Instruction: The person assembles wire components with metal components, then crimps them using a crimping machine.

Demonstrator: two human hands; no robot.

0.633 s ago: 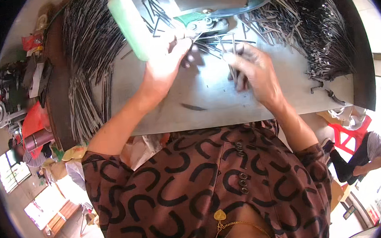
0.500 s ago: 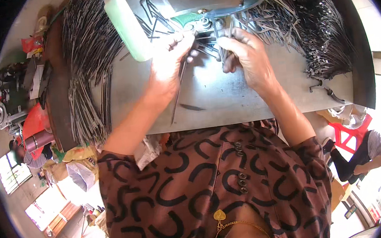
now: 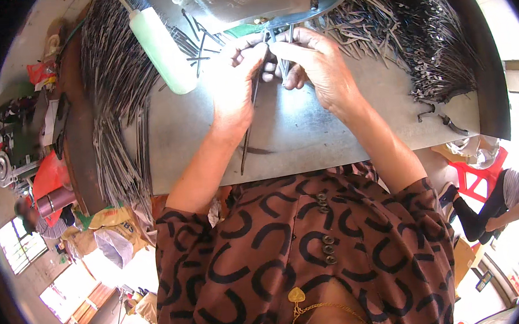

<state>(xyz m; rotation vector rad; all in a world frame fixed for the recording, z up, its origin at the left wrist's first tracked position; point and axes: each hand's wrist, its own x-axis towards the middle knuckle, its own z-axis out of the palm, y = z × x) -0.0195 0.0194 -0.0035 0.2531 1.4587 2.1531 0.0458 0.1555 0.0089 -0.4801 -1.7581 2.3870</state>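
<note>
My left hand (image 3: 230,89) is closed, its thumb and fingers pinching a long thin dark strip (image 3: 247,136) whose tail hangs toward the table's front edge. Close against it, my right hand (image 3: 322,67) is also closed and grips several short thin strips (image 3: 284,70). The two hands' fingertips meet just below the metal machine head (image 3: 248,3), so exactly where the strips touch each other is hidden. Glare washes out part of my left hand.
Left of the machine hangs a pale green cylinder (image 3: 163,51). Piles of long dark strips (image 3: 111,58) cover the table's left side; more strips (image 3: 438,47) are heaped at right. Dark-handled pliers (image 3: 454,125) lie near the right edge. Another person (image 3: 515,204) sits beyond, at right.
My hands have come together; the gap between them has closed in front of the machine. The long strip still hangs from my left hand, and the view has shifted slightly.
</note>
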